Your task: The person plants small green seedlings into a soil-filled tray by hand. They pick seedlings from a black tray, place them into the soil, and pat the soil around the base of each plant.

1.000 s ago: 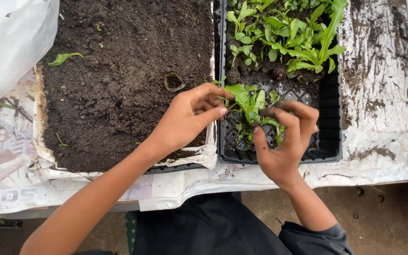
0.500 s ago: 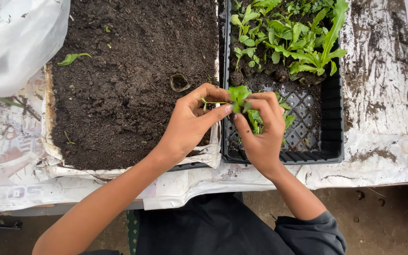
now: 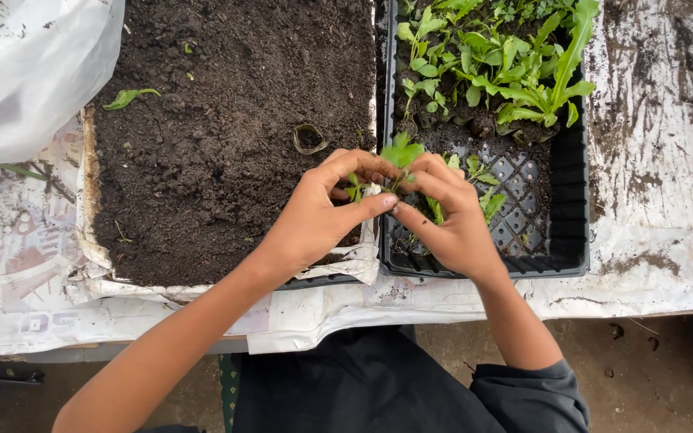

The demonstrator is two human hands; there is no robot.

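The seedling [image 3: 399, 156] has been lifted left toward the soil [image 3: 226, 128], pinched by both hands [image 3: 314, 216] [image 3: 451, 220]; roots should be held softly.

Soil tray [image 3: 202, 160] left, seedling tray [image 3: 567, 200] right, both on sheet [image 3: 651, 265]

Seedling [image 3: 401, 152] stem and roots hidden between pinching fingers [image 3: 362, 210]. Black seedling tray [image 3: 571, 240] top cropped by frame. White plastic bag [image 3: 34, 72] cut off top-left.
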